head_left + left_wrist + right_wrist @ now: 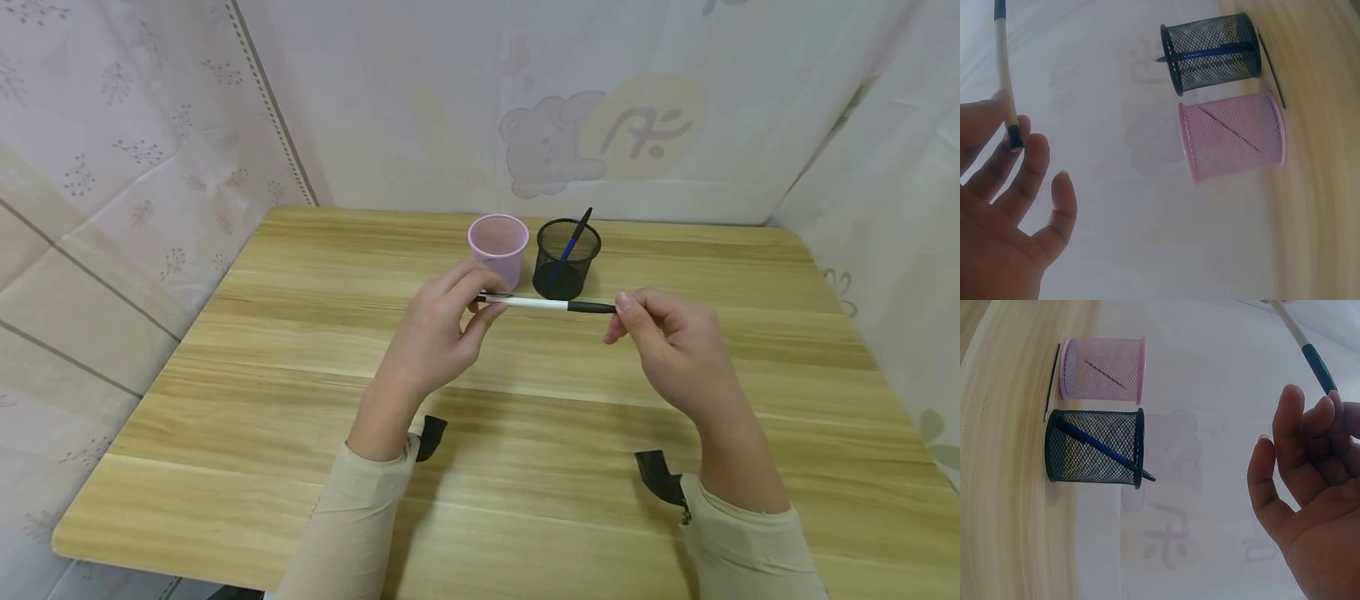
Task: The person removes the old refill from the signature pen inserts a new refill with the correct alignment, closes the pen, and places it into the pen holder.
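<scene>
Both hands hold a white pen with a black grip (536,303) level above the table. My left hand (442,325) pinches its clip end between thumb and fingers. The right hand (667,333) pinches the black tip end. Beyond the pen stand a pink mesh pen cup (498,237) and, beside it, a black mesh pen cup (567,275). A blue pen with a black end (577,232) leans inside the black cup. In the right wrist view, a thin dark rod (1052,381) lies on the table by the cups' bases. A dark slanted line shows through the pink mesh.
The wood-grain table (300,358) has rounded corners. A pale printed curtain (405,100) hangs along its back, with more cloth at both sides. Black curved mounts (660,477) stick out from the cuffs of both beige sleeves (750,542).
</scene>
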`<state>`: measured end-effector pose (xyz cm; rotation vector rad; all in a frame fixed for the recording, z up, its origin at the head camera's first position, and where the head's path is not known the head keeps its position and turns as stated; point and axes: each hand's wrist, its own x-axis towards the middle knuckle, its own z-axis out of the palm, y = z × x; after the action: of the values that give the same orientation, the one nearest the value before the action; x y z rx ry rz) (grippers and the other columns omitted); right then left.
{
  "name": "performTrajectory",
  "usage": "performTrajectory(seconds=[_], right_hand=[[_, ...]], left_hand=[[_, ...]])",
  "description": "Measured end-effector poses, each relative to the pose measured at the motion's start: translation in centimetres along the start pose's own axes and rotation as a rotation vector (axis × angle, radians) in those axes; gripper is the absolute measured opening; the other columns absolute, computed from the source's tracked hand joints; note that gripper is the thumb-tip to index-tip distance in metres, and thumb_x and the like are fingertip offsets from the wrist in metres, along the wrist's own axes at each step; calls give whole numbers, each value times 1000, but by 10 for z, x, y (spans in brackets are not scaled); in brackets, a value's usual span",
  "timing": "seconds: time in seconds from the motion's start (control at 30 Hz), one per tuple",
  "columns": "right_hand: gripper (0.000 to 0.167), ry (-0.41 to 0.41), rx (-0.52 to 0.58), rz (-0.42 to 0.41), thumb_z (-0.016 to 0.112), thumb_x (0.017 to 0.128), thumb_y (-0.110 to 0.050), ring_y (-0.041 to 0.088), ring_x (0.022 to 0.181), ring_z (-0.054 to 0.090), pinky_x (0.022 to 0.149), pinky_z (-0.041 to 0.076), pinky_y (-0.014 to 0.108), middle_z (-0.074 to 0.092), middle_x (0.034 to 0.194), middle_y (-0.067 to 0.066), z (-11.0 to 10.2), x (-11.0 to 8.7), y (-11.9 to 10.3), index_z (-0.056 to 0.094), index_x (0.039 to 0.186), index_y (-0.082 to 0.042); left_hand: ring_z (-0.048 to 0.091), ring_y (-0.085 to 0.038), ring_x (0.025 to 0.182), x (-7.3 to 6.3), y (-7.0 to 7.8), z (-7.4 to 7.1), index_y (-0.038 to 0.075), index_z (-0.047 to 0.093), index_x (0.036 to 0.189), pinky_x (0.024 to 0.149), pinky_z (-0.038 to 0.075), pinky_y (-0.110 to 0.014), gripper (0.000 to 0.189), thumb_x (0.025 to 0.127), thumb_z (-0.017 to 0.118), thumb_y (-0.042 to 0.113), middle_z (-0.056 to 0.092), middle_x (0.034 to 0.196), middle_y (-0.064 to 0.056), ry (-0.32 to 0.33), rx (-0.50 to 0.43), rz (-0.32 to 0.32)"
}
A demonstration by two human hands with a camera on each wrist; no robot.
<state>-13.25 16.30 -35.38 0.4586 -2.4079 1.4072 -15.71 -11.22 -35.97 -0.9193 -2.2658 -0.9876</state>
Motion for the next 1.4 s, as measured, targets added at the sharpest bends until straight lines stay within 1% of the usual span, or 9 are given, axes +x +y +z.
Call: performTrajectory(seconds=[0.13,0.27,0.33,0.53,0.63,0.7,0.83,1.13,1.4], right_hand=[[28,15,4,-10,60,107,-9,4,65,54,57,36,24,69,74,-18,-2,-1,2,70,81,-6],[28,28,-2,-2,60,108,-9,4,64,54,58,37,22,68,74,-20,-4,-1,3,70,82,-5],[28,31,-3,7,61,108,-9,5,67,55,59,37,22,68,74,-20,-5,0,4,70,82,-4],[27,36,-5,8,61,107,-9,4,68,56,58,36,23,68,73,-21,-5,0,6,70,82,-4],[28,36,-11,4,61,107,-9,2,72,60,62,39,19,68,73,-20,-5,0,6,70,81,-4],[28,34,-15,2,61,107,-9,1,73,61,63,41,18,68,73,-19,-5,0,6,70,81,-4],[27,36,-12,-2,62,107,-8,0,76,63,69,44,14,68,73,-19,-5,0,5,71,82,-3],[27,22,-33,9,62,107,-9,-1,79,63,74,46,12,68,73,-21,-3,0,5,72,82,-4],[26,18,-16,-20,64,105,-6,-3,80,64,79,46,10,70,72,-17,0,-1,6,75,82,-5]], left_hand=[[66,-19,89,-2,-1,0,3,70,110,81,59,-31,11,100,73,6,71,107,-7,0,19,-11],[67,-21,89,-3,-1,0,5,70,111,79,58,-32,11,100,73,6,71,108,-5,-1,34,-24],[67,-23,89,-3,-1,0,5,70,111,79,57,-32,11,100,72,6,72,109,-5,0,34,-25],[65,-21,86,-4,-2,0,5,71,111,78,57,-32,10,101,72,7,72,109,-7,8,41,-21],[65,-21,86,-4,-2,0,5,71,111,78,56,-32,10,101,71,7,72,109,-7,4,45,-27],[65,-22,85,-4,-2,0,5,71,111,78,54,-30,10,101,71,8,72,109,-6,2,50,-30],[66,-24,85,-4,-2,0,5,71,111,77,54,-30,10,102,71,8,72,109,-6,-1,51,-31],[65,-20,86,-6,-3,1,5,72,110,78,55,-30,9,101,71,8,72,108,-7,-6,61,-26],[65,-19,86,-7,-5,2,5,72,107,78,56,-30,7,101,71,7,72,105,-6,-5,59,-14]])
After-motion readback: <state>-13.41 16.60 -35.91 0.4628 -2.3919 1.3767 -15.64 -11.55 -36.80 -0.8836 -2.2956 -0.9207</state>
